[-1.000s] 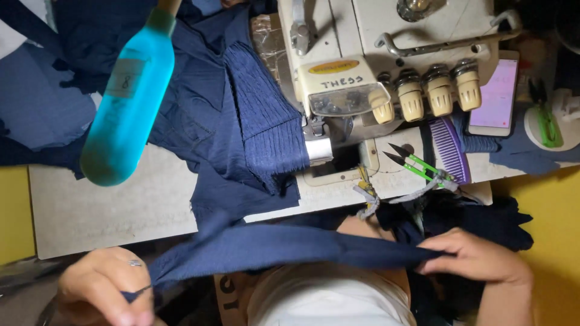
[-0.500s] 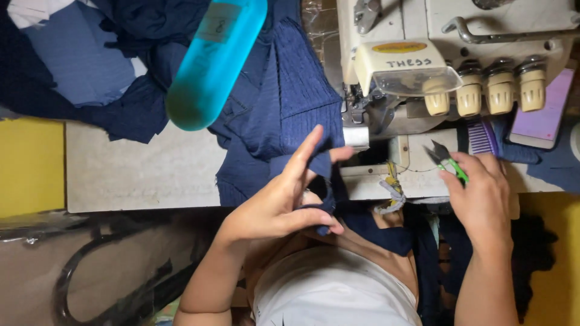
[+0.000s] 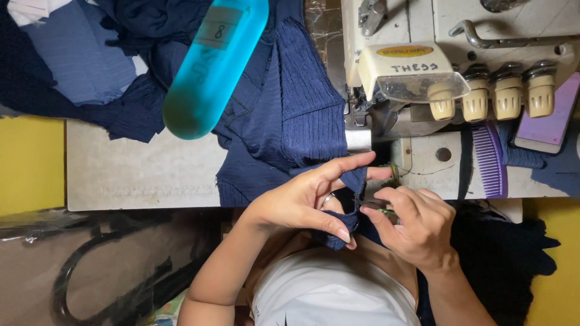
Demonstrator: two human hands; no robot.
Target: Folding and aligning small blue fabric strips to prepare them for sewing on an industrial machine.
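I see my left hand (image 3: 302,202) pinching a narrow end of dark blue cloth (image 3: 353,181), its grip closed on it between thumb and fingers, just in front of the sewing machine (image 3: 411,72). My right hand (image 3: 414,226) sits touching-close to the right, its grip curled shut around a small green-handled cutter (image 3: 380,208), mostly hidden. The strip runs from the machine's foot toward me, over the counter (image 3: 139,175) edge. Open room lies left; a purple comb (image 3: 486,160) lies right.

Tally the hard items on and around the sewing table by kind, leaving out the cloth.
Sewing machine: 1
Cream tension knobs: 4
Teal bottle: 1
Purple comb: 1
Phone in purple case: 1
Total: 8
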